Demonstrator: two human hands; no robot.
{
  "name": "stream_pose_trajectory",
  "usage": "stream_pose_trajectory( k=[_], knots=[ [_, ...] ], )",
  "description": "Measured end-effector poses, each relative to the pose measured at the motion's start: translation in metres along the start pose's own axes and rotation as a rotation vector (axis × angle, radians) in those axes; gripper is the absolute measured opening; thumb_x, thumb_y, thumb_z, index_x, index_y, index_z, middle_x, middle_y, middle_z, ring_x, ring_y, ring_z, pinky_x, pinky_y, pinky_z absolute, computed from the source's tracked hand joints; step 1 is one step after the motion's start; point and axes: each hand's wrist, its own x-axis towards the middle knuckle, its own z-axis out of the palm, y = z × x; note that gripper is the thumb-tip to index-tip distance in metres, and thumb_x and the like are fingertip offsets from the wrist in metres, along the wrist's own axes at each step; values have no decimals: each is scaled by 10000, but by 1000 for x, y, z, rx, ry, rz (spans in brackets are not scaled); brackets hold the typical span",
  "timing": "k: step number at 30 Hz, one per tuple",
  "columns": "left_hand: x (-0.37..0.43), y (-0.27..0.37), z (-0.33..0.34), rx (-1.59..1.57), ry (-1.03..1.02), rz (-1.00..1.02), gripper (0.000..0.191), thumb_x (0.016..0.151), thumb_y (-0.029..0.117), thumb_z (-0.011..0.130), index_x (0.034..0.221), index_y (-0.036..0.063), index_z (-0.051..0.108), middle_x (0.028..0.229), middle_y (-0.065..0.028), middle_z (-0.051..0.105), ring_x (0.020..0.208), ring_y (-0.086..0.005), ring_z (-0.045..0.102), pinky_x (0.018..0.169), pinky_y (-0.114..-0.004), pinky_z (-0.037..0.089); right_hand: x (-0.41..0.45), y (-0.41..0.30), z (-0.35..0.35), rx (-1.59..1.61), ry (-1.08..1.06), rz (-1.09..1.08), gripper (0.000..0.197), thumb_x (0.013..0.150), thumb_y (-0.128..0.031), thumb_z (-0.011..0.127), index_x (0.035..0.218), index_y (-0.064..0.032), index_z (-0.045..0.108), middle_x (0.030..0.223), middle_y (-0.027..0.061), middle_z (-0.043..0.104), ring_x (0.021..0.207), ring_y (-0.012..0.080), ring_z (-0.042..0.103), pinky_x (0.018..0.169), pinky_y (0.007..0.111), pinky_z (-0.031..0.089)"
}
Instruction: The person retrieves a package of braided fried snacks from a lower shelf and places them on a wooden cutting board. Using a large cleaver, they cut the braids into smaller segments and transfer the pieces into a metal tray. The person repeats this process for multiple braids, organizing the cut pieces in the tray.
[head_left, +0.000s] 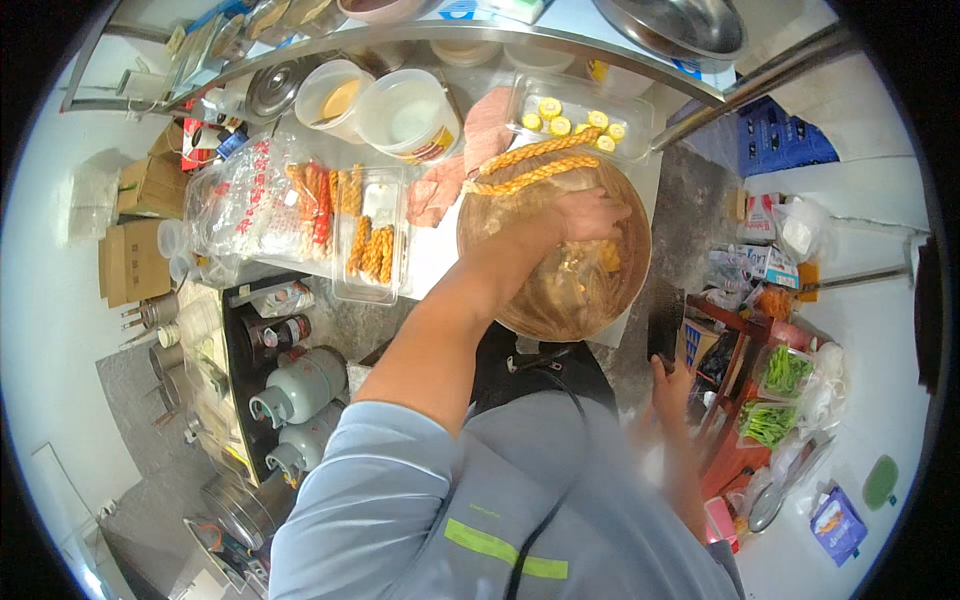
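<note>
My left hand reaches across a round wooden chopping board, palm down over its right side. A small yellow piece lies just below the fingers; whether they pinch anything is hidden. Two long braided golden food strands lie along the board's far edge, above my hand. Down at the right, off the board, my right hand grips the handle of a cleaver, its dark broad blade pointing away from me. Left of the board, a clear plastic tray holds shorter braided pieces.
Corn rounds sit in a clear container behind the board. A pink cloth and open white tubs stand nearby. A metal-edged shelf spans overhead. Gas cylinders stand at left, boxed greens at right.
</note>
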Motion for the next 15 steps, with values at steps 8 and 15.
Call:
stream_pose_trajectory(
  k=[8, 15],
  knots=[
    [-175, 71, -44, -413, 810, -817, 435, 856, 77, 910, 1237, 47, 703, 1260, -164, 641, 1233, -394, 614, 1054, -480, 525, 5, -23, 27, -10, 4, -68, 410, 1065, -317, 748, 958, 75, 695, 763, 214, 668, 694, 237, 617, 685, 450, 500],
    [-412, 84, 26, -635, 902, -1485, 463, 1029, 403, 793, 1088, -53, 740, 993, -241, 772, 934, -408, 742, 831, -505, 572, 20, -44, 55, -53, -56, -31, 390, 1058, -317, 747, 997, 68, 723, 836, 236, 718, 786, 311, 709, 752, 442, 535]
  ],
)
